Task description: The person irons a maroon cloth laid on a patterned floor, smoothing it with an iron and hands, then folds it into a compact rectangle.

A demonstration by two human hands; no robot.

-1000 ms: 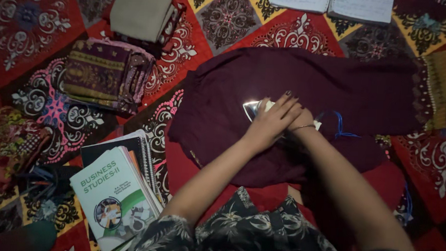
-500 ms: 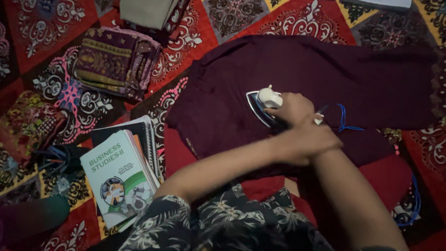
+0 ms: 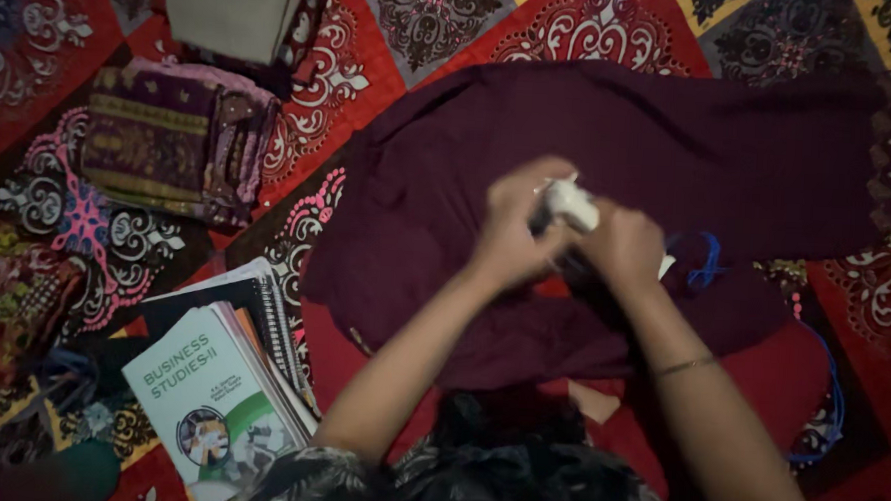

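While both hands meet over the middle of a dark maroon garment (image 3: 670, 150) spread on a patterned red quilt (image 3: 595, 37), the head camera shows a person bent over an electric iron (image 3: 571, 208). The left hand (image 3: 512, 228) curls around the iron's front end, fingers wrapped over it; the right hand (image 3: 626, 250) closes on the handle behind, a thin bangle (image 3: 683, 366) on that wrist. Motion blur hides the soleplate, so whether it touches the cloth cannot be told. A blue cord (image 3: 705, 260) loops just beside the right hand and trails toward the quilt's right edge. Near the lower left corner lies a stack of books (image 3: 225, 371), a green-and-white textbook on top. Folded patterned cloths (image 3: 160, 143) sit toward the upper left, with a plain beige folded cloth (image 3: 231, 11) at the top edge. The person's floral sleeves (image 3: 475, 487) fill the bottom edge.
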